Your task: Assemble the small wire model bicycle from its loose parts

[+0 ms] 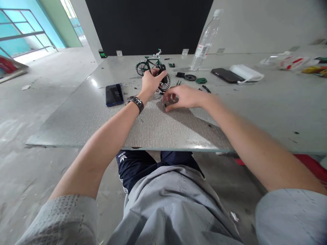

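Observation:
A small green model bicycle (149, 64) stands upright on the grey table (84, 115). My left hand (150, 81), with a watch on the wrist, grips the bicycle at its rear part, beside the rear wheel (165, 82). Just to the right, my right hand (182, 97) lies palm down on the table, its fingertips pressed on small dark parts (165, 105) that I cannot make out. Loose bicycle pieces lie beyond it: a spare wheel (190, 77), a green piece (201, 80) and small black bits (205, 88).
A blue phone (114, 94) lies left of my left wrist. A clear plastic bottle (205, 41) stands behind the parts. At the right lie a black phone (226, 75), a white pack (245, 72) and plastic wrappers (286, 61). The table's front edge is at my lap.

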Demonstrator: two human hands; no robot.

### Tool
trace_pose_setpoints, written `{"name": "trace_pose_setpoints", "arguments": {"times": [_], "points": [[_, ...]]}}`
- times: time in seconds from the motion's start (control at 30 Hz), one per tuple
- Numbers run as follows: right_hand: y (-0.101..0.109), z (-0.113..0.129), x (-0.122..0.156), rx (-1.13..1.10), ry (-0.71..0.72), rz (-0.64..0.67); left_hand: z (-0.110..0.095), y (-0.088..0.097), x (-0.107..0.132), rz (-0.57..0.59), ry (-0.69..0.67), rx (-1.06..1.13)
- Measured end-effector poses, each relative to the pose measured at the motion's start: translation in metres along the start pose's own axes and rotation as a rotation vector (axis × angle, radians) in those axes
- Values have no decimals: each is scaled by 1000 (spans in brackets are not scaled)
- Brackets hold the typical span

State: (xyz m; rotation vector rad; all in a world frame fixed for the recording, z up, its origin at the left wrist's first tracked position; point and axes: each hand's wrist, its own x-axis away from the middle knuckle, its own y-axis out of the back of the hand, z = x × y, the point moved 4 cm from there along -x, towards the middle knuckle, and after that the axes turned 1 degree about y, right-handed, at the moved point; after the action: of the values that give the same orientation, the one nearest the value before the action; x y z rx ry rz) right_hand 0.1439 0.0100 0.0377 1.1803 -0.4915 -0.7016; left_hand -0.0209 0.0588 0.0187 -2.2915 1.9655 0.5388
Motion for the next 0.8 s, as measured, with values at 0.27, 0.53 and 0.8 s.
{"name": "trace_pose_setpoints", "arguments": {"times": [0.27,0.53,0.8], "points": [[-16,5,-13,-14,-35,-35,0,1,2,-3,-1,40],[-3,-4,-6,59,-99,-58,-4,-1,6,33,22,56],[9,-40,-2,148,-202,-110,-8,-4,13,181,10,103]]}}
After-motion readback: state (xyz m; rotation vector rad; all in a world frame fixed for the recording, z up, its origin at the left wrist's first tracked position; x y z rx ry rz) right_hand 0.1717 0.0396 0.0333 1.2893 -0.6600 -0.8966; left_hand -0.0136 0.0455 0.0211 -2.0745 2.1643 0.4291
